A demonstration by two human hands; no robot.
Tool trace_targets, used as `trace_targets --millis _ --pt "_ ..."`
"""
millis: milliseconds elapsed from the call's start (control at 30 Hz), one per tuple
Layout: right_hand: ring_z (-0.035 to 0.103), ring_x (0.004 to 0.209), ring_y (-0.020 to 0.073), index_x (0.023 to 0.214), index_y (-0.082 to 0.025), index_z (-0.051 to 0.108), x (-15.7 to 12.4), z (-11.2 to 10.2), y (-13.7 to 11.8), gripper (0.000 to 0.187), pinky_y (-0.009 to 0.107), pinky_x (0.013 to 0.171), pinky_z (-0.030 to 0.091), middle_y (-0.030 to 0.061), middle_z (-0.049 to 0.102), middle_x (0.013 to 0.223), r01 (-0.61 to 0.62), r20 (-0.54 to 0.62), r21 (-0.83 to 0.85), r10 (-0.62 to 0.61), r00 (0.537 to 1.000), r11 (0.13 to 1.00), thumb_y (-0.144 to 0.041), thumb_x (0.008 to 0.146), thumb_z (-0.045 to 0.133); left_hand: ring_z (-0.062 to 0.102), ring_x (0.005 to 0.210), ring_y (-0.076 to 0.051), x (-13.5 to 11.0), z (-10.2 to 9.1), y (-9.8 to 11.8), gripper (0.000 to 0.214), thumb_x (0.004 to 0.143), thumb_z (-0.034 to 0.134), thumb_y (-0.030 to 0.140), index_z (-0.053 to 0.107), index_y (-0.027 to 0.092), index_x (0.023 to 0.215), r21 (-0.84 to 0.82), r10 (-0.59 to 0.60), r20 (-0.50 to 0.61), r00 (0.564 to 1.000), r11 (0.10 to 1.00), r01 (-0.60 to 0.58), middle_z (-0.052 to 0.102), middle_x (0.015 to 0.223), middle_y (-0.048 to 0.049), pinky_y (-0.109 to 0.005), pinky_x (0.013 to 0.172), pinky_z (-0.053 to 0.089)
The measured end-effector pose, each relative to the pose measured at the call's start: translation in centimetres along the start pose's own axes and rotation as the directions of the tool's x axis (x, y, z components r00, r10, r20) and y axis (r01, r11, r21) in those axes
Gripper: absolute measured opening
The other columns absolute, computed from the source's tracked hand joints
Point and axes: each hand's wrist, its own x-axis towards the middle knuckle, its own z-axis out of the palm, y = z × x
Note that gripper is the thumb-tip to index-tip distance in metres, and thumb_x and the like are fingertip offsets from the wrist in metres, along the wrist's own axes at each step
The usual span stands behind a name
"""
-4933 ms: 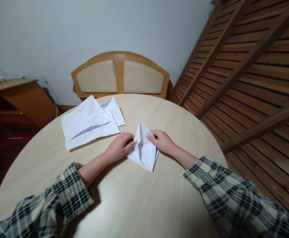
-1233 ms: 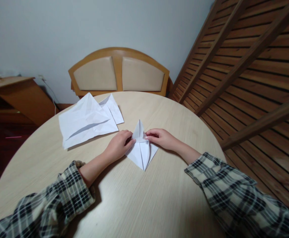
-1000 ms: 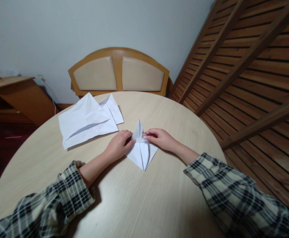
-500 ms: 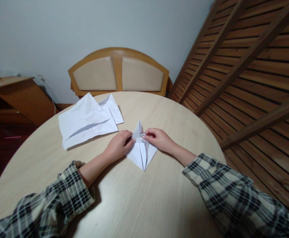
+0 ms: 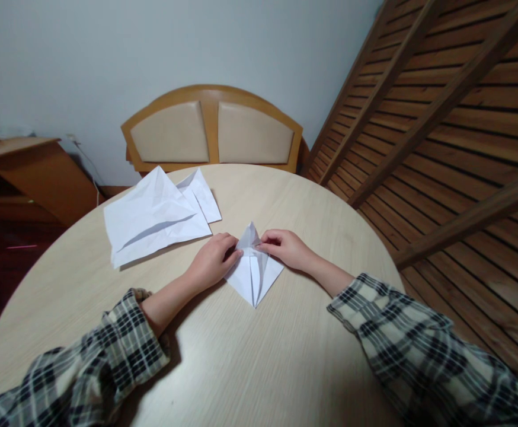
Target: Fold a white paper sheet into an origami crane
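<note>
A small white folded paper (image 5: 245, 279), kite-like in outline, lies on the table with its lower point towards me. Its upper tip is raised, and a flap stands up a little along the middle crease. My left hand (image 5: 212, 259) pinches the paper's left edge between thumb and fingers. On the other side, my right hand (image 5: 287, 248) has thumb and forefinger closed on the upper right flap. The fingertips cover parts of both edges.
Larger creased white sheets (image 5: 156, 219) lie at the back left of the round wooden table (image 5: 259, 367). Behind it stands a padded headboard-like panel (image 5: 250, 133). A slatted wooden screen (image 5: 441, 130) leans at the right, and a brown desk (image 5: 28, 172) is at the left.
The paper's raised tip has dipped slightly towards me, and its lower point has shifted a little left. Both hands keep their hold, nearly in place.
</note>
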Motion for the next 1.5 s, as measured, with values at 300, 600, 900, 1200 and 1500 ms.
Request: trace_targets --millis 300,600,900,1200,1500 --pt "0.053 0.070 0.0146 0.085 -0.015 0.068 0.0 -0.4 0.8 0.029 0.029 0.067 0.040 0.0029 0.061 0.077 -0.047 0.043 0.116 0.042 0.998 0.992 -0.043 0.085 0.061 0.051 0.077 -0.022 -0.1 0.0 0.1 0.021 0.092 0.047 0.028 0.045 0.021 0.073 0.005 -0.006 0.004 1.000 1.000 0.006 0.052 0.080 -0.0054 -0.038 0.073 0.042" --pt "0.061 0.097 0.0203 0.105 -0.017 0.069 -0.1 -0.4 -0.3 0.034 0.035 0.086 0.047 0.0095 0.068 0.109 0.004 0.008 0.156 -0.005 1.000 0.988 -0.046 0.090 0.059 0.050 0.075 -0.021 -0.3 -0.3 0.3 0.023 0.092 0.048 0.032 0.047 0.021 0.072 -0.051 0.004 -0.015 1.000 0.999 -0.004 0.051 0.076 -0.0034 -0.037 0.071 0.041" --pt "0.060 0.082 0.0179 0.086 -0.016 0.069 -0.4 0.4 -1.3 0.014 0.030 0.073 0.046 0.0075 0.067 0.090 0.060 -0.152 -0.202 -0.091 0.984 0.978 -0.025 0.087 0.058 0.051 0.078 -0.022 -0.3 -0.2 0.8 0.023 0.094 0.046 0.030 0.046 0.021 0.073 0.053 0.122 0.013 0.992 0.991 -0.123 0.052 0.078 -0.0040 -0.037 0.073 0.042" --pt "0.063 0.078 0.0186 0.083 -0.018 0.067 -0.6 0.7 -1.8 0.014 0.029 0.074 0.046 0.0056 0.070 0.085 0.065 -0.219 -0.306 -0.137 0.966 0.950 -0.018 0.085 0.053 0.051 0.080 -0.022 -0.3 -0.2 0.8 0.021 0.094 0.046 0.028 0.045 0.021 0.073 0.077 0.130 0.015 0.991 0.988 -0.131 0.052 0.079 -0.0042 -0.037 0.075 0.044" --pt "0.066 0.081 0.0195 0.089 -0.018 0.070 -0.7 0.6 -1.9 0.017 0.031 0.076 0.048 0.0065 0.073 0.091 0.065 -0.238 -0.316 -0.145 0.960 0.947 -0.020 0.086 0.053 0.051 0.079 -0.022 -0.3 -0.2 0.8 0.021 0.093 0.046 0.027 0.045 0.021 0.073 0.069 0.119 -0.004 0.993 0.991 -0.118 0.052 0.079 -0.0045 -0.037 0.073 0.043"
